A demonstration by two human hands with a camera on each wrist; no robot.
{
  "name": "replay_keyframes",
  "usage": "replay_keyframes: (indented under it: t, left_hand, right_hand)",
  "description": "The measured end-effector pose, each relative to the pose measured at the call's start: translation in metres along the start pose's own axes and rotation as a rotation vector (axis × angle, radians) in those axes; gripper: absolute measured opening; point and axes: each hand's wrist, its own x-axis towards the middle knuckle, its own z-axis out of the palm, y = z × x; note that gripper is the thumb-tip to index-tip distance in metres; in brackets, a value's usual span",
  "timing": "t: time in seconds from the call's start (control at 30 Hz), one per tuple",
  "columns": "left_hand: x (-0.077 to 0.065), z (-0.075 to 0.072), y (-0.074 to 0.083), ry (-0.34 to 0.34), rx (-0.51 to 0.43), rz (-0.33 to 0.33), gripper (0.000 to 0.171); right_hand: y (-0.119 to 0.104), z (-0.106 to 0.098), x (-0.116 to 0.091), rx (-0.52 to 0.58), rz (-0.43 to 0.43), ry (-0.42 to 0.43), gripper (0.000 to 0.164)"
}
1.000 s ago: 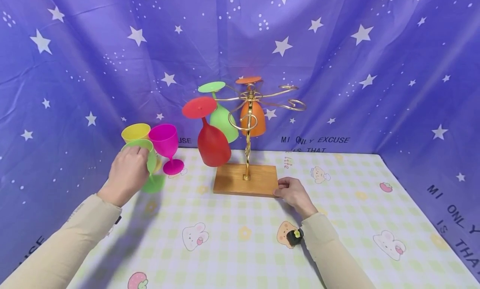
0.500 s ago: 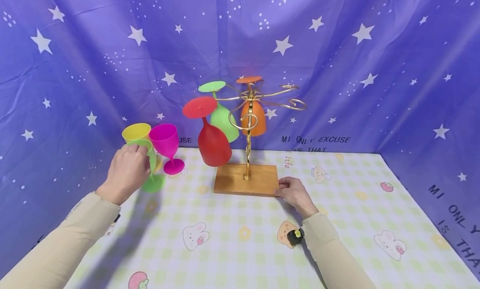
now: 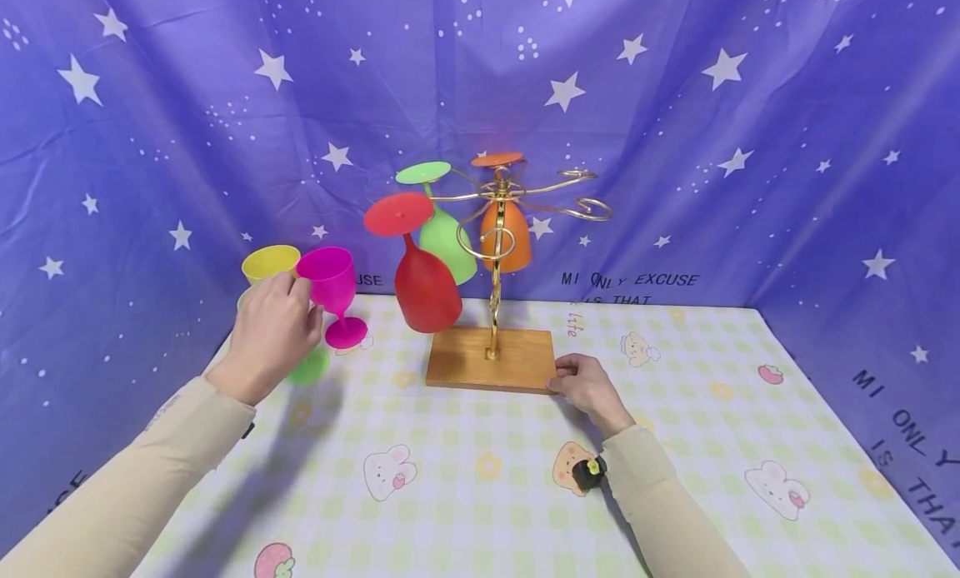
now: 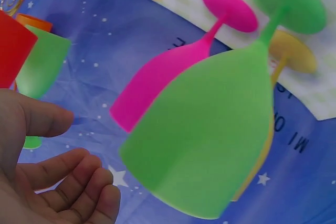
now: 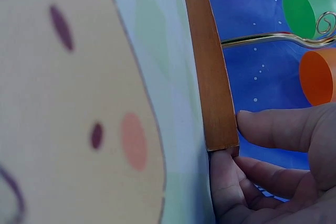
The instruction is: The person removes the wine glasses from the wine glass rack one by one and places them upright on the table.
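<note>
My left hand (image 3: pixel 268 336) hovers in front of an upright light green goblet (image 4: pixel 199 119), whose foot rests on the table. In the left wrist view, its loosely bent fingers and thumb are apart, with nothing between them and a gap to the goblet. A magenta goblet (image 3: pixel 328 280) and a yellow goblet (image 3: pixel 270 263) stand close by; the hand covers most of the green one in the head view. My right hand (image 3: pixel 592 391) grips the corner of the goblet rack's wooden base (image 3: pixel 480 363). The right wrist view shows its thumb (image 5: pixel 275 129) on top and fingers at the end.
Red (image 3: pixel 427 286), green (image 3: pixel 448 243) and orange (image 3: pixel 507 238) goblets hang upside down from the rack's gold arms. Other looped arms (image 3: pixel 592 210) at front and right hold nothing. A checked cloth (image 3: pixel 450 511) covers the table, with a starry blue curtain (image 3: pixel 645 128) around it.
My left hand has shifted a little to the right, from the green goblet's rim towards the magenta one. My right hand and the rack have stayed put.
</note>
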Motion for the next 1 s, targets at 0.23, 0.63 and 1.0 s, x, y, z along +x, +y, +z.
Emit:
replay_keyframes:
  t: [0.23,0.63,1.0]
  left_hand:
    - [0.017,-0.01,0.013,-0.002,-0.043,-0.05,0.015]
    - [0.065,-0.032,0.045,0.036,-0.104,-0.031,0.024]
    - [0.096,-0.041,0.069,0.156,-0.153,0.064,0.032]
  right_hand:
    - [-0.001,0.0,0.0,0.026,-0.003,-0.005,0.037]
    - [0.0,0.0,0.0,0.025,-0.002,-0.003,0.036]
    - [0.0,-0.001,0.0,0.026,-0.007,-0.009,0.037]
